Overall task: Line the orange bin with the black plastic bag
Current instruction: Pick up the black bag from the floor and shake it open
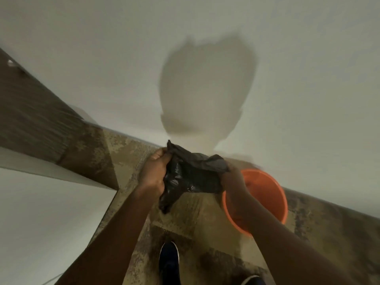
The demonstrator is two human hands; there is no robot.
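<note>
Fingers (162, 154) of the left hand (153, 173), at centre frame, are clenched on one gathered edge of the black plastic bag (191, 175). The right hand (234, 182), just right of centre, grips the opposite edge; its fingertips are buried in the plastic and partly blurred, but the closed grip is plain.

The bag is stretched between the two hands, well clear of the floor (185, 212). It is crumpled and bunched. One loose tail hangs toward lower centre. No open mouth can be made out in the plastic.

The orange bin (273, 194) stands on the floor at right of centre, against the foot of the pale wall (102, 58). The right forearm crosses in front of its near rim. What shows of its inside is bare orange; no plastic lies in it or over its rim. The bag is beside and above the bin, not touching it as far as can be seen.

Assessment: the task is at an early stage. The bag is in hand and apparently being worked apart. Outstanding: open the mouth, lower the bag into the bin, fold the edge over the rim.

A dark shoe (169, 262) shows at lower centre.
</note>
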